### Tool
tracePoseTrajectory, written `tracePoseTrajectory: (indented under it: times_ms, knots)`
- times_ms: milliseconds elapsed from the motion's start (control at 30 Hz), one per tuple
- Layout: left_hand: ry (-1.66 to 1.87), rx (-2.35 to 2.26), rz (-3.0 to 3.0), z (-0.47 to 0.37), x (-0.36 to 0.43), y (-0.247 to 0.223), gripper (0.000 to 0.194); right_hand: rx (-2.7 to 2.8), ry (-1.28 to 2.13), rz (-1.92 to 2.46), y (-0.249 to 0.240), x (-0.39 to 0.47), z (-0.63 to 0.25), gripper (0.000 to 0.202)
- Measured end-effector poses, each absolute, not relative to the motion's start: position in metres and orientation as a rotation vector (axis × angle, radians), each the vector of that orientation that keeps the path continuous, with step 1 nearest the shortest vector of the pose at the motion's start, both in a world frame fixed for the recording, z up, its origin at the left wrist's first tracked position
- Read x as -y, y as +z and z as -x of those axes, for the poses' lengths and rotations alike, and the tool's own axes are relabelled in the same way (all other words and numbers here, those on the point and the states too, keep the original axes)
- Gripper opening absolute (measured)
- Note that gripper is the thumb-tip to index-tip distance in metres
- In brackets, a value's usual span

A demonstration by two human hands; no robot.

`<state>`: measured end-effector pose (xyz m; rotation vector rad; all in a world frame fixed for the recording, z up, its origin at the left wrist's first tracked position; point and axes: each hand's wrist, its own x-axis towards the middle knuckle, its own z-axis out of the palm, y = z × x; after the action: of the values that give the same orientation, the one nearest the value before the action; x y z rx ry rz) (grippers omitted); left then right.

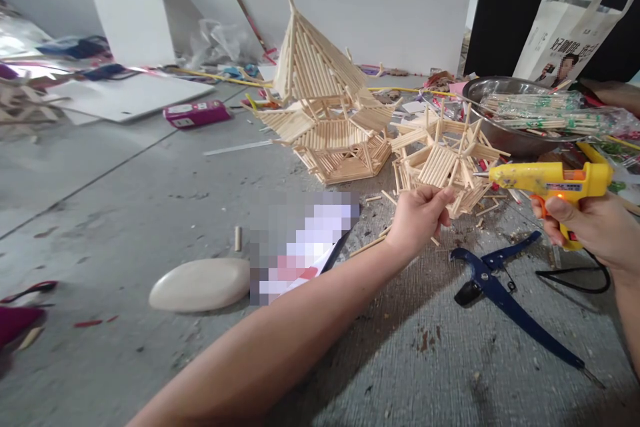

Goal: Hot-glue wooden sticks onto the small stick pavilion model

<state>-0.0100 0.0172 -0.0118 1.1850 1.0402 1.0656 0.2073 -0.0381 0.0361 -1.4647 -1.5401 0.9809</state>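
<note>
My right hand grips a yellow hot glue gun, a finger at its orange trigger and a small orange light glowing on its side. Its metal nozzle points left at a small structure of wooden sticks. Against the near side of this structure, my left hand is closed in a pinch; what sits between the fingertips is hidden. To the left stands a larger pagoda-shaped model built from the same sticks, with layered roofs and a tall pointed top.
Blue-handled cutters lie on the floor below the glue gun. A metal bowl holds bagged sticks, with a white tote bag behind it. Left are a pale oval object, a blurred-out phone-like item and a purple packet.
</note>
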Motion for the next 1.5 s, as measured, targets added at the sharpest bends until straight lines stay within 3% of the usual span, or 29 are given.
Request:
tracePoseTrajectory:
  times_ms: [467, 967, 1133, 1333, 1500]
  knots:
    - [1.098, -0.978, -0.876, 0.003, -0.014, -0.007, 0.025, 1.528, 0.986, 1.478, 0.037, 0.036, -0.206, 0.04]
    - [1.166, -1.081, -0.925, -0.003, -0.012, -0.005, 0.024, 1.435, 0.93, 1.469, 0.041, 0.037, -0.204, 0.042]
    - [1.162, -1.083, -0.923, -0.003, -0.013, -0.005, 0.025, 1.293, 0.717, 1.438, 0.053, 0.029, -0.236, 0.037]
    - [1.171, -1.091, -0.909, -0.003, -0.013, -0.004, 0.025, 0.949, 0.829, 1.546, 0.045, 0.012, -0.279, 0.044]
    - [1.142, -1.097, -0.906, -0.002, -0.013, -0.003, 0.024, 1.207, 0.76, 1.447, 0.041, 0.017, -0.248, 0.038]
